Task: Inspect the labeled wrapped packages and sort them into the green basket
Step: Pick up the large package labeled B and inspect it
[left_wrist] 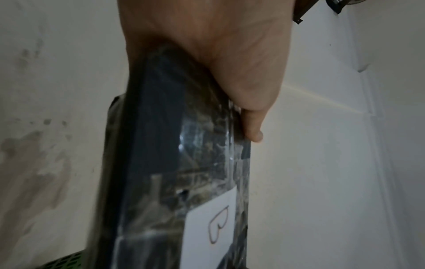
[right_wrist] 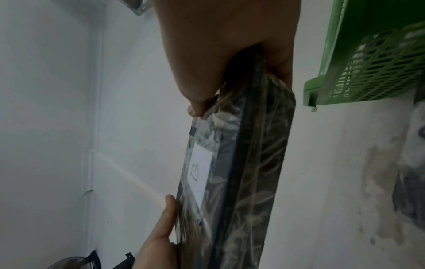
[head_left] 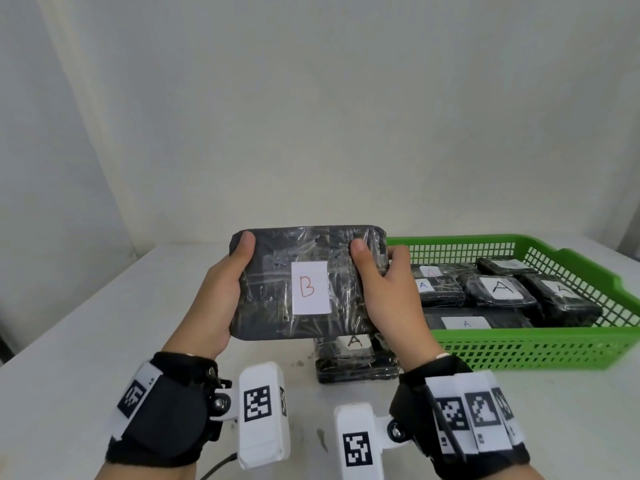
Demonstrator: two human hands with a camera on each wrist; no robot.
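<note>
Dark wrapped package point(head_left: 277, 306) labelled "B", raised above the desk point(head_left: 86, 323), pinched at either end in the grip of left hand point(head_left: 221, 292) and right hand point(head_left: 391, 299); beside the green basket point(head_left: 536, 348) of "A" packages point(head_left: 498, 291).

So the surface is a plain white table point(head_left: 104, 341), kind of scuffed, with some grey smudges and stains that show up best in the wrist views. Two things sit directly on it. A green basket point(head_left: 519, 351) with mesh walls is over on the right side, going off the edge of the head view. Just left of its near corner there's a black wrapped package point(head_left: 356, 362) with a white label marked A, lying flat, close to the basket; I can't tell if they touch. A thin dark cable point(head_left: 221, 464) pokes in at the near edge.
</note>
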